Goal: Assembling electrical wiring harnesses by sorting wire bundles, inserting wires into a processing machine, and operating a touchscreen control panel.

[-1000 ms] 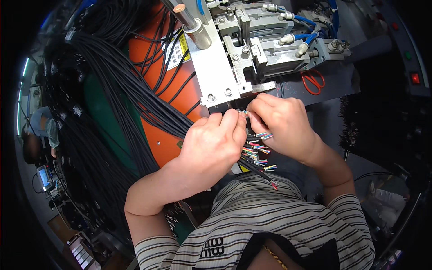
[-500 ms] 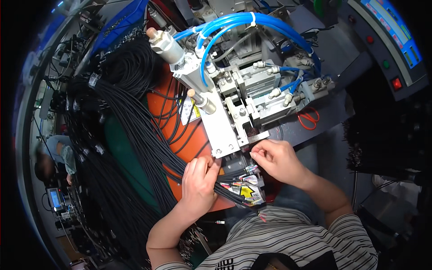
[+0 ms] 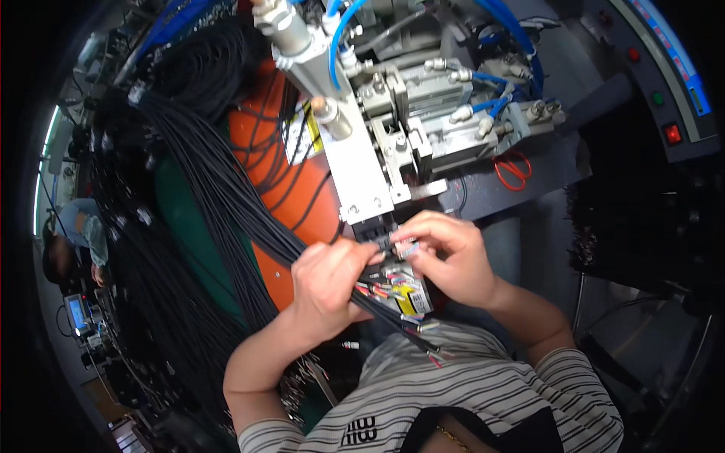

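Black cables (image 3: pixel 226 177), multicoloured wires (image 3: pixel 377 288), orange tabletop (image 3: pixel 321 215), dark-striped white shirt (image 3: pixel 483 377)

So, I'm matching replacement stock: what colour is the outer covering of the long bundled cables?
Black; the cables show it best in the head view.

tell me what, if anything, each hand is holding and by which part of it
The left hand holds round black cables near their stripped ends. The right hand pinches thin multicoloured wires at one cable's end; blur hides exactly where.
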Tool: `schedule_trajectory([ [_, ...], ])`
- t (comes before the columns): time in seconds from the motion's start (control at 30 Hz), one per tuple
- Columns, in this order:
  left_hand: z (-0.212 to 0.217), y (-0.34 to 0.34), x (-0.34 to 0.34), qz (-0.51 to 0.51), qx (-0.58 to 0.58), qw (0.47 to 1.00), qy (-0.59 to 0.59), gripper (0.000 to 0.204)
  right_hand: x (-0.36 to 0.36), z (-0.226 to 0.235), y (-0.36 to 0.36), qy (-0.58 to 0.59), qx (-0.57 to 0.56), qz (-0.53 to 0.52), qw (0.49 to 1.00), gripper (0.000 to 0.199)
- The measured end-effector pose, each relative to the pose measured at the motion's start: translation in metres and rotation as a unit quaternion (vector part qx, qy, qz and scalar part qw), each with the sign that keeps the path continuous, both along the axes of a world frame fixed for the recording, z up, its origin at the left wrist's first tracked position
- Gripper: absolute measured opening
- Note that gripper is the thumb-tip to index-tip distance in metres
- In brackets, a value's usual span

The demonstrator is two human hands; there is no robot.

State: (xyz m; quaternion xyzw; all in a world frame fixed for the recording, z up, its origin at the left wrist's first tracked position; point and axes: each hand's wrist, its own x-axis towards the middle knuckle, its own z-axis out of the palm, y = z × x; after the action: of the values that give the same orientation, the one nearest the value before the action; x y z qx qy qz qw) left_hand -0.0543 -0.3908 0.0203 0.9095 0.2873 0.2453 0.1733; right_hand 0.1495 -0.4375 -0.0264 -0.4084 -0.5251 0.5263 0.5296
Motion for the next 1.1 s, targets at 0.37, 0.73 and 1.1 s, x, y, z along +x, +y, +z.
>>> schedule_trajectory([
  [0.37, -0.014, 0.005, 0.004, 0.009, -0.039, 0.997, -0.068, 0.046, 0.008, 0.0, 0.009, 0.262, -0.215, 0.087, 0.937, 0.022],
  [0.73, -0.02, 0.0, 0.01, 0.003, 0.045, 0.996, -0.076, 0.042, 0.005, 0.009, 0.009, 0.201, -0.237, 0.028, 0.95, 0.011],
  [1.1, -0.016, 0.001, 0.013, 0.002, 0.025, 0.996, -0.088, 0.038, 0.008, -0.001, 0.006, 0.281, -0.208, 0.043, 0.936, 0.014],
])
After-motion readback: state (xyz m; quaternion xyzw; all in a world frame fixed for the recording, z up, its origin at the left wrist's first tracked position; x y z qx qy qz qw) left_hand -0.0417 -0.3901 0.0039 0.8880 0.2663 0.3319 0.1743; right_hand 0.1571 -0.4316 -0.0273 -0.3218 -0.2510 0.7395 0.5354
